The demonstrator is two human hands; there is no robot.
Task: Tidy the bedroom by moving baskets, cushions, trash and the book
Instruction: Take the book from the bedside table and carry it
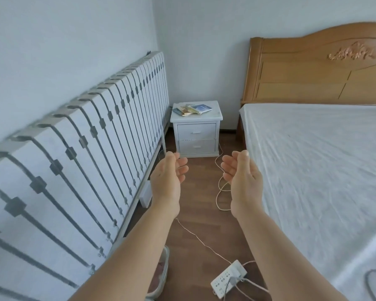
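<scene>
Left hand (168,177) and right hand (241,177) are raised side by side above the wood floor (195,213), palms facing each other, fingers loosely spread, both empty. Several books (192,109) lie on the white nightstand (196,129), well apart from both hands, beside the bed (326,170).

Two hands, left (167,177) and right (240,177); one bed (323,170); one two-drawer nightstand (196,129); about three books (192,109); one power strip (228,279); one basket (162,272).
</scene>
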